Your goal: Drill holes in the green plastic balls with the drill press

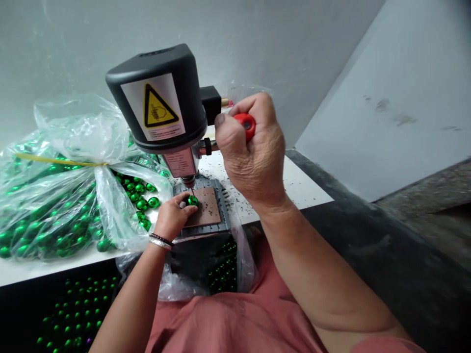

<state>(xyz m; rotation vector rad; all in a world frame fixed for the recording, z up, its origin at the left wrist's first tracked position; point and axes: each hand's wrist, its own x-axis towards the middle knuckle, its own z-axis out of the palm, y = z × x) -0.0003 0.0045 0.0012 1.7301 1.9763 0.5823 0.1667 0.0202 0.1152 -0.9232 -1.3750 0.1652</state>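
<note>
A plain pale wall (pixel 265 44) stands behind a white worktop (pixel 312 193), seen from the wearer's head, looking forward and down. At the far left of the worktop, a clear plastic bag (pixel 117 208) full of shiny green balls is gathered with a yellow strip (pixel 59 159); a few loose green balls (pixel 140 202) sit beside its neck.

Next, the left forearm rises from the bottom edge, slanting up and to the right, with bracelets (pixel 161 241) at the wrist. The left hand (pixel 172 213) lies low, fingers bent and spread only as wide as a single green ball (pixel 192 200), pinched between the thumb and the fingers opposite. That ball is on a brown board (pixel 209 211) over a grey base plate (pixel 221 228), directly beneath a thin drill bit (pixel 192 190); whether the bit touches it, I cannot tell. Dark shavings are scattered around.

Above looms the drill's black head (pixel 190 98), bearing a yellow triangular warning label (pixel 158 109). To its right, the right hand (pixel 253 147) is raised much higher than the left, wrist upright, fingers curled snugly around the red knob (pixel 247 125) of the drill's lever. The right forearm slopes down toward the lower right corner.
</note>
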